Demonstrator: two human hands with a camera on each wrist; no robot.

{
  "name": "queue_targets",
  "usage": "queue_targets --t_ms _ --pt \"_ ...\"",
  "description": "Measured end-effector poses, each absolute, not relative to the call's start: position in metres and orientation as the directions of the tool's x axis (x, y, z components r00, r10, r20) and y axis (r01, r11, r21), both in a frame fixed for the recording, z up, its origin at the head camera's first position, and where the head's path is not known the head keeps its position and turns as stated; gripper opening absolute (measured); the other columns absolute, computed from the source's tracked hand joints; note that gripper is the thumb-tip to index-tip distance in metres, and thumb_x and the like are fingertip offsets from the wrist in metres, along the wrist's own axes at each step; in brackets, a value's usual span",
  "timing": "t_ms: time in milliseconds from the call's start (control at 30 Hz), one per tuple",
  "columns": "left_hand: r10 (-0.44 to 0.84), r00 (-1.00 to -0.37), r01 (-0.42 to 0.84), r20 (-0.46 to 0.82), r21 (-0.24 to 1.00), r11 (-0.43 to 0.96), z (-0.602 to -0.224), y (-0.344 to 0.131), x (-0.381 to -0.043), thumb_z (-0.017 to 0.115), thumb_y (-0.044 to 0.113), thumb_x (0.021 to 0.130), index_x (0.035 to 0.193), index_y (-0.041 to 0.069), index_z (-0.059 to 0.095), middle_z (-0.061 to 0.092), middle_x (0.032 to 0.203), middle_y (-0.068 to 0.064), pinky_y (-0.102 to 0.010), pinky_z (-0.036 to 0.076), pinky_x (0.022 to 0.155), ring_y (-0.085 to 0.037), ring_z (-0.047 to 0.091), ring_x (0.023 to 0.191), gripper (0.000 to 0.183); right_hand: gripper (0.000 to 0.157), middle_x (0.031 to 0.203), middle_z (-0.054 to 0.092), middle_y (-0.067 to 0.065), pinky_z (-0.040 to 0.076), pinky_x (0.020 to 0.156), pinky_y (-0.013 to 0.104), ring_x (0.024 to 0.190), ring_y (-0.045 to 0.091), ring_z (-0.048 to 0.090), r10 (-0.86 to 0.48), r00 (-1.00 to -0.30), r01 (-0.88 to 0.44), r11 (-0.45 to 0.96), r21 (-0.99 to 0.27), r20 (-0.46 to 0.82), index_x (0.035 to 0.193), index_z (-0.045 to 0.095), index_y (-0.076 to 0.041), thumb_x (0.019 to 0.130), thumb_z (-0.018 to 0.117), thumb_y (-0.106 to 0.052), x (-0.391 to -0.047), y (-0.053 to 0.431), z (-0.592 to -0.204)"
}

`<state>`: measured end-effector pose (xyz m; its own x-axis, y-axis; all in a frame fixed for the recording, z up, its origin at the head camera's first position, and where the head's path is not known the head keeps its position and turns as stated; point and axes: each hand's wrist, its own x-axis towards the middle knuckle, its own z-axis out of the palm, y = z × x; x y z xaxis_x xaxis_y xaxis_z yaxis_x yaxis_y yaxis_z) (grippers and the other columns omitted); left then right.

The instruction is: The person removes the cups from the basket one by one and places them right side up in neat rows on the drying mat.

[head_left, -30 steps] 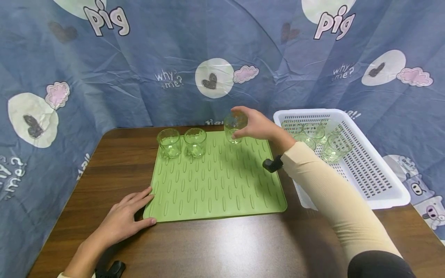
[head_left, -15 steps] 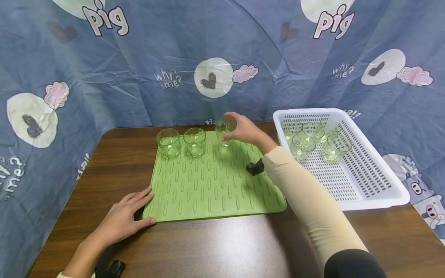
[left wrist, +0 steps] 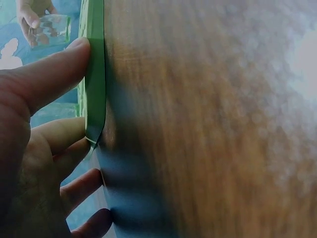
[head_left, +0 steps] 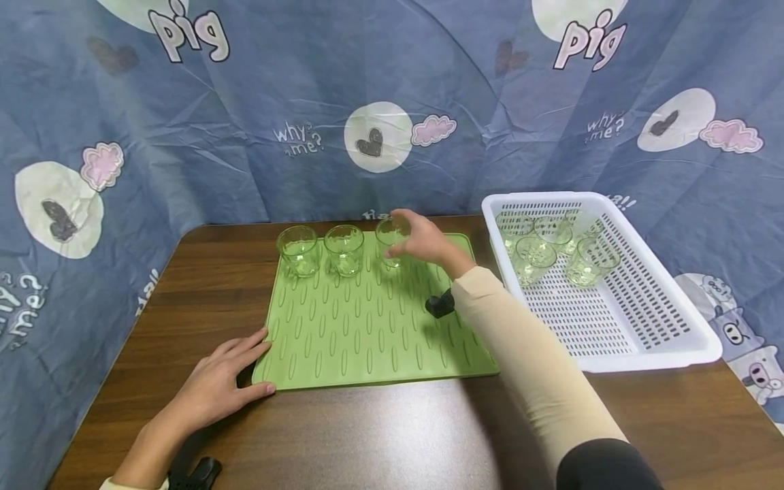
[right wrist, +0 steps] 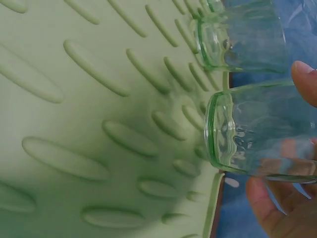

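Note:
My right hand [head_left: 425, 239] grips a clear greenish drinking glass [head_left: 388, 235] from the right, thumb in front and fingers behind. The glass is upright, close over the back of a green ridged drying mat [head_left: 367, 327]. In the right wrist view its base shows just above the mat, beside another glass [right wrist: 242, 42]. Two upright glasses stand along the mat's back left: one at the corner [head_left: 299, 253], one to its right [head_left: 344, 252]. My left hand [head_left: 214, 388] rests at the mat's front left corner, its thumb [left wrist: 59, 72] and fingers spread and touching the edge.
A white perforated plastic basket [head_left: 676, 354] sits right of the mat with several more glasses [head_left: 535, 258] at its back left. The brown wooden table [head_left: 380, 435] reaches a blue printed curtain [head_left: 245, 184] behind.
My right hand has carried the glass left and down from the mat's back right, to beside the second standing glass. My left hand has stayed where it was.

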<state>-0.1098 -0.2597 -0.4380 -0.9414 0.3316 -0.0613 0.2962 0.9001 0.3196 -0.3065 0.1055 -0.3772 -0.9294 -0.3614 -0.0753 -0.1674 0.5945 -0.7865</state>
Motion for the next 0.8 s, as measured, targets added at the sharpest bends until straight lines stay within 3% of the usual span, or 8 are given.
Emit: queue_targets --t_ms 267,800 --pt "0.332 -0.942 0.298 -0.055 0.324 0.898 -0.438 -0.26 -0.109 0.074 0.054 0.083 0.143 0.011 0.055 0.042 0.157 -0.01 -0.072 0.037 0.093 -0.043 0.043 0.135 0.077 0.09 0.156 0.043 0.008 0.039 0.114 0.048 0.14 0.033 0.044 -0.348 -0.934 -0.147 0.593 -0.791 -0.088 0.154 0.035 -0.017 0.079 0.084 -0.018 -0.308 0.099 -0.392" --pt "0.325 -0.944 0.293 -0.046 0.332 0.897 -0.437 -0.26 -0.108 0.075 0.053 0.082 0.142 0.011 0.056 0.043 0.157 -0.009 -0.071 0.038 0.092 -0.04 0.044 0.135 0.076 0.093 0.156 0.042 0.013 0.041 0.113 0.048 0.14 0.033 0.044 -0.319 -0.945 -0.107 0.497 -0.861 -0.066 0.157 0.028 -0.012 0.08 0.082 -0.011 -0.309 0.092 -0.405"
